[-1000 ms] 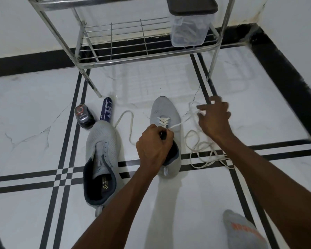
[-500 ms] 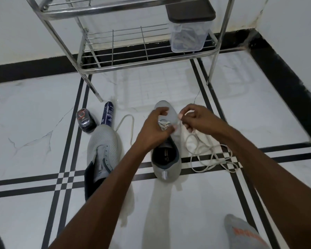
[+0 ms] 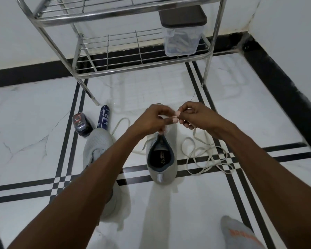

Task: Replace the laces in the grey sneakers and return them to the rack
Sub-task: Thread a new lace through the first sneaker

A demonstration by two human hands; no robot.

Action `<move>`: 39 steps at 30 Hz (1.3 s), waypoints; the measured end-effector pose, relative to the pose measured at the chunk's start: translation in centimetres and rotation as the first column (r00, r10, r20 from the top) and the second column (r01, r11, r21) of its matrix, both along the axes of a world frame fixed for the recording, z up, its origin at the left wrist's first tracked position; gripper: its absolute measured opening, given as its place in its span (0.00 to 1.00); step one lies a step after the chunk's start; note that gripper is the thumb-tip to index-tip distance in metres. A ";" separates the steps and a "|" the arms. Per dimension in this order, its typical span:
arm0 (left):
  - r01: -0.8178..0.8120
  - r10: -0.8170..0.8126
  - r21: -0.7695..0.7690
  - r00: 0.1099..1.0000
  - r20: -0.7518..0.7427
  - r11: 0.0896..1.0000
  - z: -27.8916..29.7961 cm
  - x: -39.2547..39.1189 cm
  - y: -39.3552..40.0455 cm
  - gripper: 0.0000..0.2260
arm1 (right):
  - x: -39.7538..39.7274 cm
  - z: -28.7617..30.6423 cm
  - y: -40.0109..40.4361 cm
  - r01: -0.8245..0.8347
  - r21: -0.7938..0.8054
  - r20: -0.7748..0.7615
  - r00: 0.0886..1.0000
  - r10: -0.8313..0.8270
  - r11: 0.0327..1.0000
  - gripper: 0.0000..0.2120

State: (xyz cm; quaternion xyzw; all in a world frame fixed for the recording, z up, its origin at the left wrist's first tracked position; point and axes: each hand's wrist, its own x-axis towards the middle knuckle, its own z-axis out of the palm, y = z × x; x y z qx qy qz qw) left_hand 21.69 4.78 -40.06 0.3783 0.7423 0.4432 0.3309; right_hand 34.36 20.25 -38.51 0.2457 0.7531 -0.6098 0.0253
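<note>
Two grey sneakers stand on the white floor. The right sneaker (image 3: 162, 164) points away from me, its dark opening facing up. Above its toe my left hand (image 3: 153, 119) and my right hand (image 3: 194, 116) meet, fingertips together, both pinching the white lace (image 3: 201, 155). The lace runs down from my right hand into loose loops on the floor to the right of that shoe. The left sneaker (image 3: 97, 146) lies partly hidden under my left forearm. The metal rack (image 3: 126, 71) stands just beyond the shoes.
A dark shoe-polish container (image 3: 81, 125) and a blue spray can (image 3: 103, 117) lie by the left sneaker's toe. A clear box with a dark lid (image 3: 182, 33) sits on the rack's lower shelf. My grey-socked foot (image 3: 239, 234) is at the bottom right. Walls close the right side.
My left hand rose from the shoe's eyelets. My right hand came in from the right, and both now meet above the toe, pinching the lace. The view moved closer to the rack.
</note>
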 end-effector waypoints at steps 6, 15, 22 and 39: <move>-0.620 0.594 -0.019 0.759 -0.266 0.784 -1.6 -3.1 -2.0 0.13 | 0.2 -0.2 0.4 -0.004 0.022 0.004 1.000 0.004 1.000 0.07; -0.464 0.457 0.015 0.866 -0.204 0.886 -1.8 -2.1 -2.3 0.08 | -0.2 -0.6 -0.3 -0.008 -0.023 0.013 1.000 0.008 1.000 0.05; -0.248 0.249 0.025 0.963 -0.099 0.968 -1.8 0.1 -2.4 0.07 | -0.6 -0.4 -1.5 -0.020 -0.019 0.011 1.000 0.020 1.000 0.11; -0.342 0.321 -0.132 0.934 -0.157 0.930 -3.9 3.2 -7.0 0.15 | -2.2 -1.3 -4.5 -0.156 0.128 0.047 0.987 0.151 0.979 0.11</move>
